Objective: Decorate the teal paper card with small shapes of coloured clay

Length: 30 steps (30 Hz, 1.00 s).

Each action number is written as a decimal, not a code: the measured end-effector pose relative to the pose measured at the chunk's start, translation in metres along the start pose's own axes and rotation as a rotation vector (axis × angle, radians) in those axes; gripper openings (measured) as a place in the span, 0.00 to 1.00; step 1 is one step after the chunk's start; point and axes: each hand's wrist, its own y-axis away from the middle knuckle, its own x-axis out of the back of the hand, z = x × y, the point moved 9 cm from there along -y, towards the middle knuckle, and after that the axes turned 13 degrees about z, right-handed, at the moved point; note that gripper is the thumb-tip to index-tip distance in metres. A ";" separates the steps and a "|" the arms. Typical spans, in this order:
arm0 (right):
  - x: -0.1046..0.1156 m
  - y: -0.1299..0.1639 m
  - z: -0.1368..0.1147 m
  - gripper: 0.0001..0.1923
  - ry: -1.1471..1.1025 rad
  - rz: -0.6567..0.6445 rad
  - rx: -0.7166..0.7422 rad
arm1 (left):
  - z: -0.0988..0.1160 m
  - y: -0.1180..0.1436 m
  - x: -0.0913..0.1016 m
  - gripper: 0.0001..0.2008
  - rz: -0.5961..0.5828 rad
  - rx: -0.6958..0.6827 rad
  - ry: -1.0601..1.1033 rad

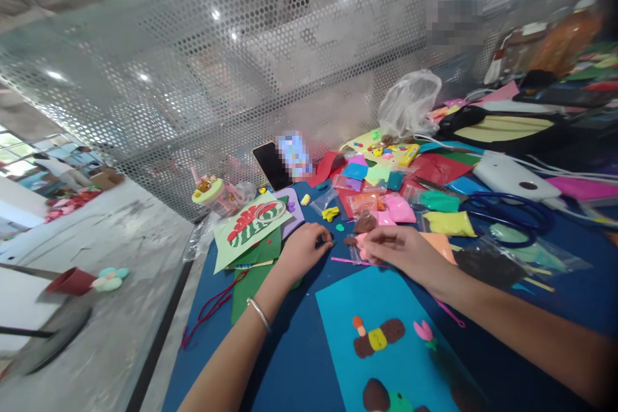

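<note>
My left hand (pixel 308 248), with a silver bangle at the wrist, is closed low over the blue table (pixel 284 351). A tiny dark green bit shows at its fingertips, too small to name. Across from it, my right hand (pixel 398 246) has its fingers bent together at a small bag of pink clay (pixel 360 248); what they pinch is hidden. Brown clay (pixel 350 241) lies just left of those fingertips. Below both hands is a blue sheet (pixel 338 309) bearing brown, yellow and orange clay shapes and a pink clay tulip (pixel 423 330). A pink stick (pixel 345 261) lies between the hands.
Green papers and a watermelon picture (pixel 255 222) lie left, near a lidded cup (pixel 215 196). A phone (pixel 274 166) leans at the perforated metal screen (pixel 309 77). Clay packets, including a yellow one (pixel 449 223), blue-handled scissors (pixel 506 215) and a white power bank (pixel 516 177) crowd the right.
</note>
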 end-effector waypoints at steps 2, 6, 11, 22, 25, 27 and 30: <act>-0.008 0.007 -0.005 0.08 0.069 -0.060 0.047 | 0.001 0.001 0.001 0.03 0.011 0.002 -0.002; -0.016 0.015 -0.014 0.05 0.170 -0.112 0.127 | 0.005 0.001 0.003 0.06 0.033 -0.006 0.007; -0.017 0.014 -0.017 0.05 0.209 -0.133 0.168 | 0.002 -0.007 0.004 0.04 0.093 0.044 0.014; -0.004 0.002 -0.017 0.09 0.191 -0.065 0.184 | 0.004 -0.027 -0.017 0.09 -0.004 0.057 0.033; -0.004 0.002 -0.017 0.08 0.190 -0.056 0.200 | 0.003 -0.027 -0.015 0.08 0.014 0.074 0.069; -0.003 0.001 -0.018 0.08 0.192 -0.039 0.216 | 0.004 -0.026 -0.009 0.05 0.048 0.086 0.100; 0.005 -0.002 -0.021 0.09 0.192 0.039 0.255 | 0.015 -0.023 0.006 0.03 0.109 0.092 0.186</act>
